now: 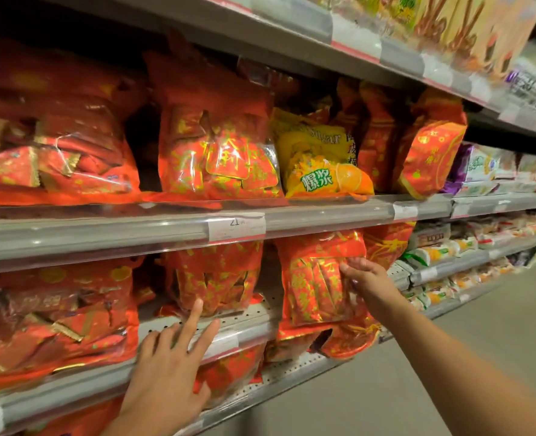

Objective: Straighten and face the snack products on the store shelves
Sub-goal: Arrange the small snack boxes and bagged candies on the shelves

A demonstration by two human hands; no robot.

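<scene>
Red and gold snack bags fill two shelves. My right hand (365,280) grips the right side of an upright red bag (315,281) on the lower shelf; that bag hangs out past the shelf's front edge. My left hand (169,369) is spread with straight fingers at the lower shelf rail (81,385), its fingertips reaching toward another red bag (216,275) that stands further back. On the shelf above, a yellow orange-candy bag (320,162) stands between red bags (219,152).
A grey price rail (323,217) with a white label runs between the two shelves. Boxes of biscuit sticks (461,26) stand on the top shelf. White and purple packs (486,165) line the shelves to the right. The grey aisle floor (449,357) lies at lower right.
</scene>
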